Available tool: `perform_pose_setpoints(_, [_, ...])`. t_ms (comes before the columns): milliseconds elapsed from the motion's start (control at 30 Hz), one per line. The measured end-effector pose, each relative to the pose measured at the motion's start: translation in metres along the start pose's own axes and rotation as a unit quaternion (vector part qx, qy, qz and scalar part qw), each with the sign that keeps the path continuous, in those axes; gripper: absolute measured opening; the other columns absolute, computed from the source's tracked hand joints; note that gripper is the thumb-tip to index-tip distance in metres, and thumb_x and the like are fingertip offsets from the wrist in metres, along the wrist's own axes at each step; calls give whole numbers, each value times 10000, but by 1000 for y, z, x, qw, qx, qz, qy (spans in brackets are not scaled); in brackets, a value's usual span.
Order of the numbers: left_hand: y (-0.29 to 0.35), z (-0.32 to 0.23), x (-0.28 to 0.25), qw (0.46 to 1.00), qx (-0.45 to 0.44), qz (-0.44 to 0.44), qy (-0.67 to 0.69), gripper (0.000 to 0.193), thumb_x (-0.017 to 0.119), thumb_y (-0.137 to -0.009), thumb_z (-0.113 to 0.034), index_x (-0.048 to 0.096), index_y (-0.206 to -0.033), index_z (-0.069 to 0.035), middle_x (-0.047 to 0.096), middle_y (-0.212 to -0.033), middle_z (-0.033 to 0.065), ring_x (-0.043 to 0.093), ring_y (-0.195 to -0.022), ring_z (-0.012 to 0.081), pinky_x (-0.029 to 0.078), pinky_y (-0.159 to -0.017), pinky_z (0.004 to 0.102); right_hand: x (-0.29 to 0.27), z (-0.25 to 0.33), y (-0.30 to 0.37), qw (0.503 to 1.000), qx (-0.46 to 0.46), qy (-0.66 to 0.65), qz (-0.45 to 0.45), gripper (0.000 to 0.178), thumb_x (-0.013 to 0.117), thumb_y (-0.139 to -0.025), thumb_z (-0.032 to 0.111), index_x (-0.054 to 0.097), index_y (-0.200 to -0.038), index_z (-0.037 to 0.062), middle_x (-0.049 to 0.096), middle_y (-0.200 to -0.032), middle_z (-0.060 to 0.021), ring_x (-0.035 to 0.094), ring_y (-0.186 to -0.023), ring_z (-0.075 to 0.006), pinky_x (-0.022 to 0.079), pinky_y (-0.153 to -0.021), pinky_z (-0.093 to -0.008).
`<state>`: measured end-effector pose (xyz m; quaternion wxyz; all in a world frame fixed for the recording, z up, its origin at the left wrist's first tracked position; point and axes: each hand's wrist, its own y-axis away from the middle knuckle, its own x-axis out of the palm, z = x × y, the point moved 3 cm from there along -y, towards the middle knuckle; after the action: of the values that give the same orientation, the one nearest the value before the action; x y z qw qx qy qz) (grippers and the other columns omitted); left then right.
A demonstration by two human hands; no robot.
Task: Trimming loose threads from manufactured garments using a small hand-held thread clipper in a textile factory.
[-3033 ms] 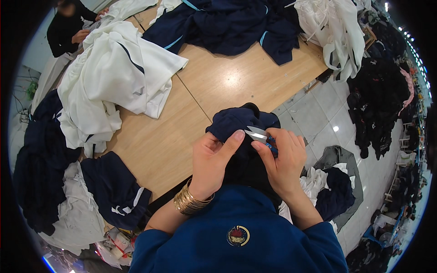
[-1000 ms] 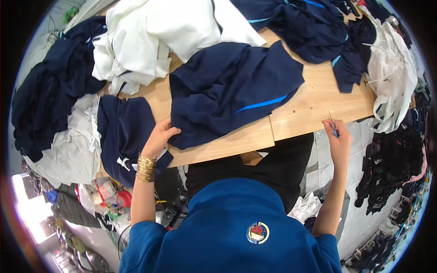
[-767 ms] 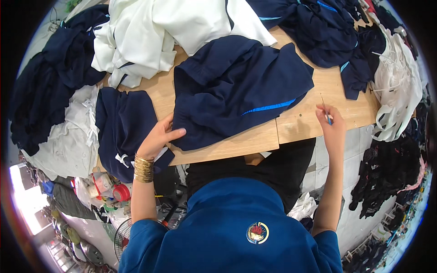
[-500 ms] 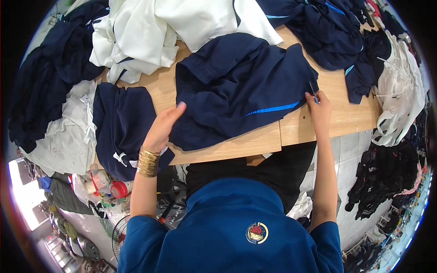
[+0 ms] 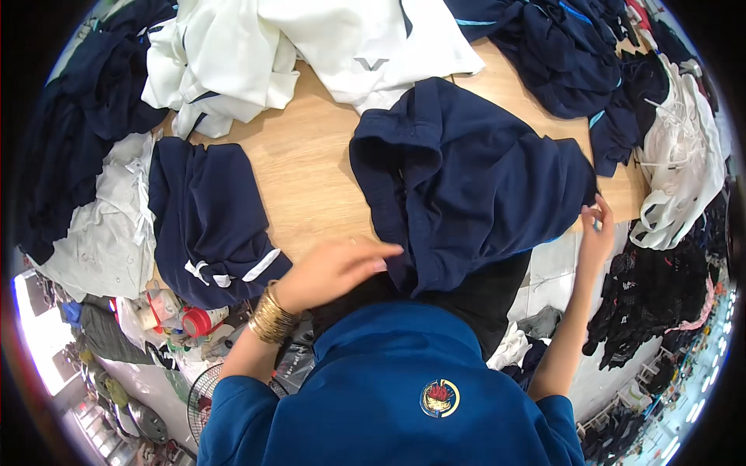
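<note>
A navy garment [image 5: 466,179] is lying spread over the wooden counter [image 5: 311,171], its near edge hanging off toward the person at 6 o'clock. The left hand [image 5: 334,268] is resting flat with a released grip, fingers stretched out and the fingertips [image 5: 385,256] touching the garment's lower left edge; gold bangles [image 5: 270,317] are sitting on that wrist. The right hand [image 5: 597,233] is reaching to the garment's corner at 3 o'clock, fingers curled close beside the cloth, though whether that grip is pinching the fabric or anything else cannot be told. A second folded navy garment [image 5: 206,221] with white ties is lying at 9 o'clock of the spread one, well apart from it and just beside the left forearm. White shirts [image 5: 295,46] are piling at 12 o'clock, one of them touching the top of the spread garment. More dark clothes [image 5: 559,54] are heaping at 1 o'clock, and a white bundle [image 5: 680,163] is hanging at the counter's end at 3 o'clock. A dark pile over pale cloth [image 5: 78,171] is lying at the far 9 o'clock edge.
</note>
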<state>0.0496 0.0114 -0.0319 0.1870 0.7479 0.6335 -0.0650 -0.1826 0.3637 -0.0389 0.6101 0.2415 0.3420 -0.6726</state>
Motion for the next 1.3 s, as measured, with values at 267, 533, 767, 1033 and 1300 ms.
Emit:
perform_pose_setpoints(267, [-61, -29, -51, 900, 158, -301, -272, 305, 589, -814, -72, 623, -1107, -152, 644, -967, 89, 581, -966, 252, 437, -832, 315, 61, 126, 152, 941, -238, -83, 226, 432, 791, -651, 240, 598, -1002, 79, 553, -887, -84, 591, -753, -199, 478, -597, -282])
perform_pose_setpoints(533, [-103, 13, -85, 945, 0, -192, 267, 193, 509, -866, -82, 566, -1049, -57, 609, -956, -6, 558, -917, 117, 429, -803, 241, 65, 107, 150, 930, -213, -5, 300, 444, 659, -665, 56, 514, -1085, 71, 519, -1046, -121, 601, -796, -338, 515, -659, -390])
perform_pose_setpoints(767, [-68, -43, -101, 917, -25, -135, 375, 254, 505, -922, -203, 597, -994, 22, 639, -909, 32, 596, -789, 75, 460, -727, 203, -37, 60, 48, 863, 191, -444, 146, 159, 632, -815, 67, 504, -776, 153, 493, -626, 68, 361, -458, -26, 258, -426, -183])
perform_pose_setpoints(1033, [-43, -63, -92, 925, 14, -162, 343, 283, 502, -929, -234, 607, -966, 25, 646, -884, 38, 590, -751, 74, 450, -703, 199, -75, 81, 44, 871, 142, -467, 53, 68, 620, -833, 82, 567, -851, 121, 457, -650, 109, 325, -485, 9, 230, -444, -166])
perform_pose_setpoints(1300, [-23, -74, -89, 928, 33, -176, 327, 271, 505, -928, -225, 614, -951, 22, 651, -880, 45, 601, -753, 82, 459, -702, 203, -76, 82, 50, 867, 100, -482, 80, 68, 619, -832, 69, 567, -868, 95, 455, -646, 106, 321, -478, 11, 225, -441, -169])
